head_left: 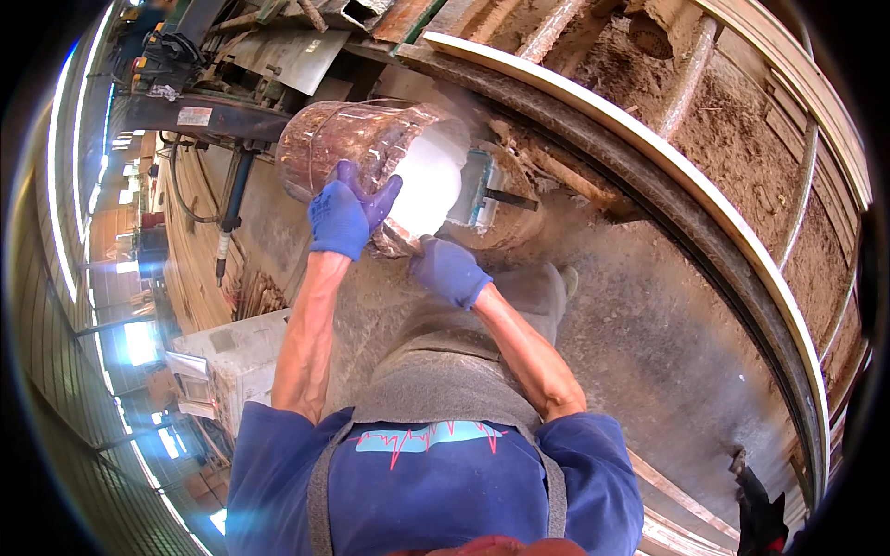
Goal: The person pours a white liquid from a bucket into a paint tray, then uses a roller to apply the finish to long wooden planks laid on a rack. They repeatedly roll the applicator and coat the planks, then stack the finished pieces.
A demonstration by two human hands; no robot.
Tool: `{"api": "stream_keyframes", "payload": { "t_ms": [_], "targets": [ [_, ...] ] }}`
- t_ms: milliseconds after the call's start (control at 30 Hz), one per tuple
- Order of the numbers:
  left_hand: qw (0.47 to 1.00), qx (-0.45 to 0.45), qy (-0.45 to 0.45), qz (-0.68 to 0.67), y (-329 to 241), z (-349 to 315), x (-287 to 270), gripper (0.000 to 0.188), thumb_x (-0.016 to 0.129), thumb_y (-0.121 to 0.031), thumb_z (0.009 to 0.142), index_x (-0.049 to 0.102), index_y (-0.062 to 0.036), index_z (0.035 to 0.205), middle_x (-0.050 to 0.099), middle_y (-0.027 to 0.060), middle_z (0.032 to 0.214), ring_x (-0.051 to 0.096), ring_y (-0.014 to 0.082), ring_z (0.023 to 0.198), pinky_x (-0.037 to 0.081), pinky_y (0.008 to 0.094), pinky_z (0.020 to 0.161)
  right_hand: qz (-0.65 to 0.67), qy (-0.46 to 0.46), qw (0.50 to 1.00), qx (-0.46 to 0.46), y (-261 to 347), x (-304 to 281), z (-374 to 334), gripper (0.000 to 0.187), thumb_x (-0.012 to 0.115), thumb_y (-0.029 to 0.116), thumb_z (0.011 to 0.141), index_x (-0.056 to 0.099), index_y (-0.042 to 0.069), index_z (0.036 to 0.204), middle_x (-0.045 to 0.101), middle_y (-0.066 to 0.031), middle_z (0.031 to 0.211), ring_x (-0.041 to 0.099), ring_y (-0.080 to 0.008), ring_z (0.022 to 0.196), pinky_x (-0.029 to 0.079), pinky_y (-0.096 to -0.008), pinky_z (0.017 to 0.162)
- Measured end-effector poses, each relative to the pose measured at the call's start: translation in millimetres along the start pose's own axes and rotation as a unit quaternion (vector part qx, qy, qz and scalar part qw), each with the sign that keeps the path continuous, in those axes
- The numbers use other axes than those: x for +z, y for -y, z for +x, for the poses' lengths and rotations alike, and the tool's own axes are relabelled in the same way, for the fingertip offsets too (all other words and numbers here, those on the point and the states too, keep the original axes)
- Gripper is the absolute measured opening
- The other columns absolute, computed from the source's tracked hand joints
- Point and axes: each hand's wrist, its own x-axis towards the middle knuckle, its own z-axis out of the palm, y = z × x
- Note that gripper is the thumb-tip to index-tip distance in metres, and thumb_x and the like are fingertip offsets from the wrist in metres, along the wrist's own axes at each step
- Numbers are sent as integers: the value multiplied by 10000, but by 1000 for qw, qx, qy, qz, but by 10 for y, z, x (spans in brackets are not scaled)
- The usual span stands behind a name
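Note:
A brown, stained bucket [320, 148] lies tilted on its side, its mouth turned to the right. Bright white material [428, 181] fills the mouth; whether it is liquid or powder I cannot tell. My left hand [352, 211], in a blue and purple glove, grips the bucket's near side by the rim. At the lower edge of the mouth my right hand [451, 271], gloved in blue, is closed on the rim, its fingertips partly hidden. Just right of the mouth is a second brownish round container [519, 218], with a flat-headed, dark-handled tool [487, 193] across it.
A long curved metal rail [667, 176] runs along the right, with bars and brown debris [718, 130] beyond. Machine parts [199, 111] stand at the upper left. Stacked boards [190, 259] and a pale box [246, 357] are at the left. Concrete floor [649, 343] spreads around my legs.

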Motion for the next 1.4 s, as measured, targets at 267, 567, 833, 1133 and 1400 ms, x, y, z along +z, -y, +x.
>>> {"api": "stream_keyframes", "payload": {
  "t_ms": [267, 567, 833, 1133, 1400],
  "targets": [
    [1000, -8, -24, 1, 47, 21, -34, 760, 712, -587, 719, 570, 40, 1125, 656, 299, 966, 653, 439, 912, 515, 475, 797, 10, 5, 1000, -2, 99, -44, -15, 321, 518, 257, 858, 617, -28, 967, 648, -289, 849, 653, -420, 839, 502, -489, 766],
    [997, 6, -57, -42, 101, 62, -227, 764, 719, -582, 710, 584, 55, 1109, 657, 317, 929, 657, 442, 909, 521, 471, 780, -27, -1, 1000, 4, 294, -142, -20, 318, 511, 256, 863, 616, -22, 977, 653, -279, 845, 657, -411, 830, 507, -483, 759],
    [997, -36, -38, -52, 97, 78, -286, 760, 759, -556, 695, 592, 49, 1124, 659, 291, 1005, 646, 416, 971, 510, 439, 829, -52, -6, 999, -1, 316, -161, 4, 309, 502, 241, 864, 620, -28, 961, 655, -267, 805, 662, -406, 794, 509, -482, 734],
    [997, -57, -24, -39, 124, 100, -223, 787, 764, -560, 684, 586, 53, 1145, 658, 295, 1019, 648, 409, 985, 512, 432, 844, -60, -24, 997, -29, 193, -80, 21, 285, 500, 230, 862, 631, -18, 914, 649, -257, 751, 659, -405, 716, 513, -478, 666],
    [995, -58, -22, -79, 327, 194, -160, 786, 762, -552, 688, 587, 60, 1148, 660, 289, 1030, 652, 392, 995, 509, 422, 855, -88, -8, 996, -21, 218, -36, 103, 271, 495, 220, 872, 627, -15, 898, 650, -249, 728, 664, -400, 706, 518, -481, 668]
  ]
}}
